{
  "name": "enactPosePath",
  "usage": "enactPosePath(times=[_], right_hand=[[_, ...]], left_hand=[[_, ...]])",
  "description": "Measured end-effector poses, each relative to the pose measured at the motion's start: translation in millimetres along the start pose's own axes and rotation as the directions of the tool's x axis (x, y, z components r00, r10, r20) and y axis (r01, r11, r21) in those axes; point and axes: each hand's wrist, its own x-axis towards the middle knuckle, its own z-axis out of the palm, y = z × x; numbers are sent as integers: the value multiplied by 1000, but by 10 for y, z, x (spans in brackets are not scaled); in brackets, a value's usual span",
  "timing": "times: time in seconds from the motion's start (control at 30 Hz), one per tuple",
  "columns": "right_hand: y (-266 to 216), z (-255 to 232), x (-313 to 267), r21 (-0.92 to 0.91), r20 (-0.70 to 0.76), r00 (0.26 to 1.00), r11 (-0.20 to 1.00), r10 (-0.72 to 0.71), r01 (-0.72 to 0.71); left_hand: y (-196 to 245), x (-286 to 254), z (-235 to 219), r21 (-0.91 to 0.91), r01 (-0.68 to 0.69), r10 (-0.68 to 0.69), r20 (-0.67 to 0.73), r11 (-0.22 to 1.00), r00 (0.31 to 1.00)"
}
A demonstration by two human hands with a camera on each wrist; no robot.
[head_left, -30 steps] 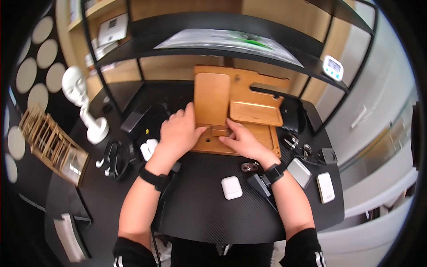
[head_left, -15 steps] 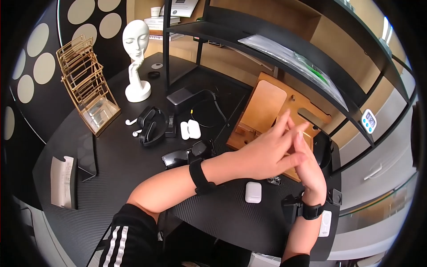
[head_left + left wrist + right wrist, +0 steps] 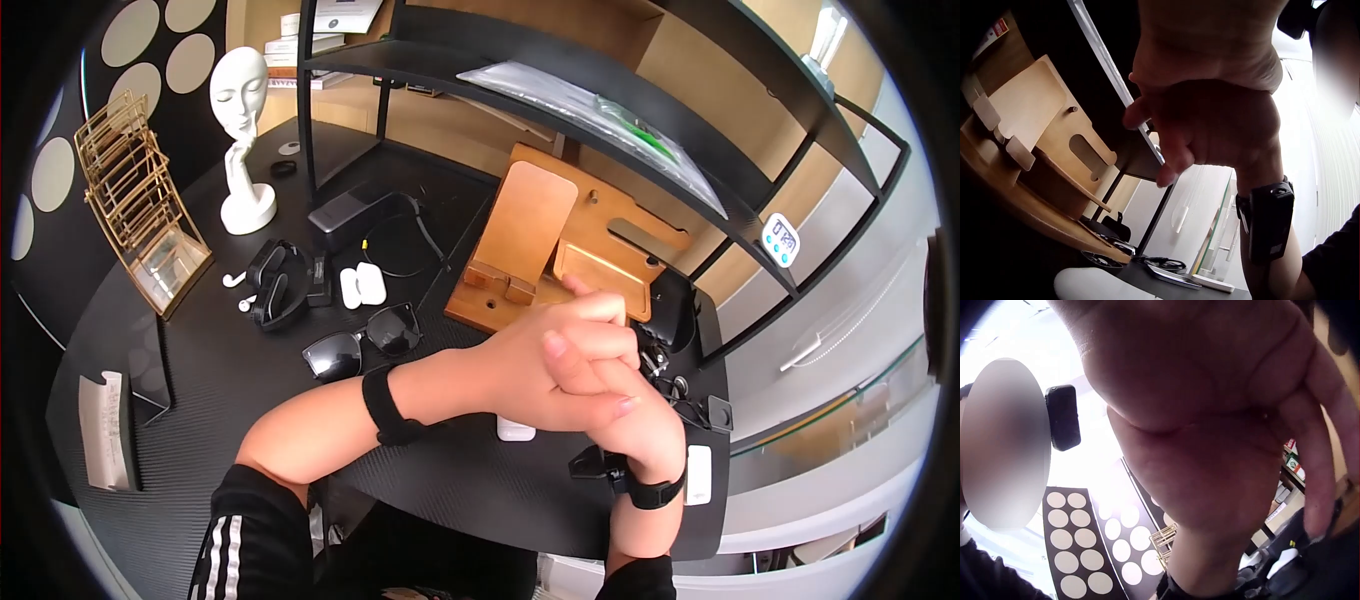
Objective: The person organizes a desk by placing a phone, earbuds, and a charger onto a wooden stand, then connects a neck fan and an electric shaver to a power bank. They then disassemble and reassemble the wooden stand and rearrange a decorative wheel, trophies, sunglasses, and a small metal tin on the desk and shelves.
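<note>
In the head view my left hand [image 3: 535, 365] and my right hand [image 3: 645, 425] are clasped together above the desk, fingers interlaced and curled round each other. Neither holds an object. Just beyond them stands a wooden desk organizer [image 3: 527, 215] with an upright panel and a shallow tray [image 3: 600, 275], whose near edge the hands partly cover. Below the hands a white case [image 3: 515, 430] shows only in part. Both wrist views show the palms pressed close: the right hand [image 3: 1210, 125] in the left one, the left hand [image 3: 1204, 481] in the right one.
Sunglasses [image 3: 362, 342], a white earbud case [image 3: 363, 285], black headphones [image 3: 278, 287] and a white face sculpture [image 3: 240, 90] lie or stand to the left. A black shelf frame [image 3: 430, 65] rises behind. At the right are a white device [image 3: 699, 475] and cables.
My hands have left the wooden organizer, come together and interlaced, with the fingers now curled tighter. The head view has turned left, then slightly back right.
</note>
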Motion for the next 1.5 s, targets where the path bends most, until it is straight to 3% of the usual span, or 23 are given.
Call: enactPosePath(times=[0.07, 0.1, 0.13, 0.2, 0.33, 0.4, 0.47, 0.53, 0.67, 0.73, 0.8, 0.87, 0.9, 0.93, 1.0, 1.03, 1.07, 1.13, 1.2, 1.27, 1.33, 1.4, 1.5], right_hand=[[-13, 13, -26, -150, 30, 995, 984, -96, 100], [-126, 84, -16, -22, -116, 993, 1000, 14, -16], [-135, 71, -26, -24, -115, 993, 1000, 9, -12], [-139, 7, -65, -144, 21, 1000, 989, -18, 21], [-284, -69, -188, -66, 21, 1000, 998, -23, 24], [-400, -144, -184, -52, 122, 971, 978, 206, -201], [-473, -88, -196, 78, 50, 989, 986, 141, -144], [-493, -58, -193, 70, 157, 986, 996, 50, -62], [-565, 201, -105, 176, 268, 963, 982, 20, -69], [-583, 459, -61, 300, 347, 938, 945, 21, -132], [-571, 739, 3, 366, 429, 898, 927, -94, -78], [-514, 1048, 59, 389, 481, 831, 918, -278, 82], [-617, 1135, 84, 470, 493, 803, 879, -334, 77], [-728, 1202, 119, 482, 489, 800, 872, -347, 84], [-937, 1330, 205, 638, 619, 740, 718, -264, -277], [-995, 1463, 272, 703, 518, 786, 692, -338, -165], [-929, 1698, 356, 789, 436, 797, 603, -417, -116], [-1106, 2009, 565, 889, 335, 894, 415, -299, -195], [-1226, 2307, 790, 925, 355, 933, 167, -60, -341], [-1295, 2635, 996, 944, 326, 934, 3, 144, -329], [-1345, 2906, 1177, 941, 338, 888, -97, 312, -324], [-1389, 3044, 1290, 943, 333, 891, -124, 307, -310], [-1458, 3105, 1383, 932, 355, 909, -155, 216, -328]], left_hand=[[20, 9, 40, -6, -62, 61, -68, 998, 996], [43, 12, 34, -3, -46, 46, -51, 999, 998], [65, 7, 31, 0, -29, 29, -37, 1000, 999], [73, 6, 67, -20, -40, 39, -57, 999, 998], [202, 3, 151, -27, -20, 18, -102, 999, 995], [294, -6, 223, 28, -43, 46, -153, 999, 987], [391, -77, 259, 97, -26, 44, -191, 995, 981], [485, -196, 201, 150, 10, 17, -182, 989, 983], [694, -540, 96, 191, 114, -88, -139, 975, 986], [877, -776, -21, 272, 236, -225, -75, 933, 972], [1040, -1035, -122, 319, 287, -287, -47, 903, 957], [1253, -1273, -211, 298, 418, -436, -6, 858, 900], [1390, -1343, -311, 228, 535, -561, 69, 814, 825], [1490, -1453, -374, 237, 544, -572, 67, 805, 818], [1664, -1675, -492, 183, 522, -500, -153, 833, 852], [1725, -1779, -579, 191, 530, -491, -216, 826, 844], [1777, -1915, -648, 145, 590, -530, -308, 794, 790], [1849, -2137, -699, -366, 587, -689, -461, 722, 560], [1862, -2414, -805, -140, 675, -550, -707, 724, 444], [1952, -2552, -864, -239, 710, -557, -792, 662, 252], [1974, -2725, -936, -287, 710, -518, -846, 643, 128], [1983, -2871, -1032, -288, 697, -468, -880, 656, 77], [2019, -2989, -1174, -450, 669, -589, -808, 591, -23]])
